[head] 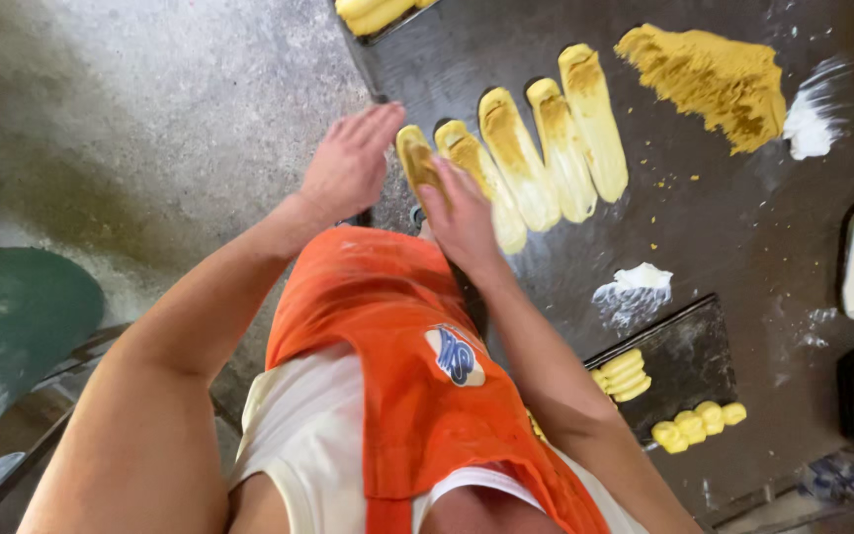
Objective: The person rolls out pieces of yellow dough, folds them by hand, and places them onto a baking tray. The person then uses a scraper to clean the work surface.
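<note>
From the head view, my right hand [462, 213] lies flat and unclenched on the nearest filling-smeared dough strip [425, 163] at the dark desk [724, 247] edge, my left hand [348, 163] hovers spread beside it holding nothing, so I judge light, even rolling pressure works best here.

We see through a single camera worn on the head, looking steeply down past our own chest and orange apron [387, 346] to the dark worktable [743, 227]. The view is tilted, so the table edge runs diagonally and concrete floor [180, 109] fills the side beyond our left hand [348, 163]. Both hands sit near, at mid-frame; the right hand [462, 218] lies just beside the left.
</note>
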